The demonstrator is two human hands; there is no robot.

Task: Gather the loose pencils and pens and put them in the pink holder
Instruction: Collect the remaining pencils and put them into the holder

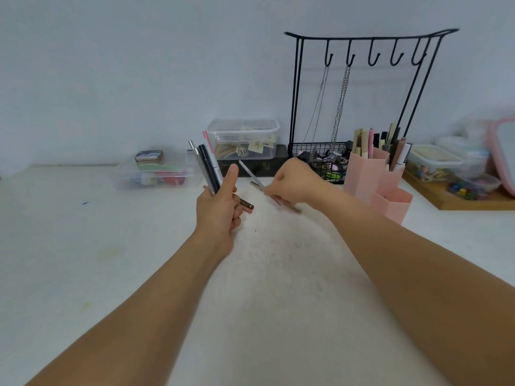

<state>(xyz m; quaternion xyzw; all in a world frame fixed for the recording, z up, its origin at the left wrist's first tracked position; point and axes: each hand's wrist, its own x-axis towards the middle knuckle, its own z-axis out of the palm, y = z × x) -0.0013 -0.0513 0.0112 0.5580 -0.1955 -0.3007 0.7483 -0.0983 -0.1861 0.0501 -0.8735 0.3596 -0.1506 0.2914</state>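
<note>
Head view, one entry: your left hand (220,210) held a bundle of pens (207,162) upright, fingers curled round the lower ends, thumb raised beside them; a dark stub (246,204) stuck out below the fist. Your right hand (292,185) was down on the table (111,260), fingers pinching a grey pen (255,178) that lay slanted there, its far tip towards the clear box (245,137). The holder (370,174), pink and part filled, stood near to the right. Advice: you needed a firm pinch near mid-shaft and a clean lift before adding it to the bundle, keeping the tips aligned.
</note>
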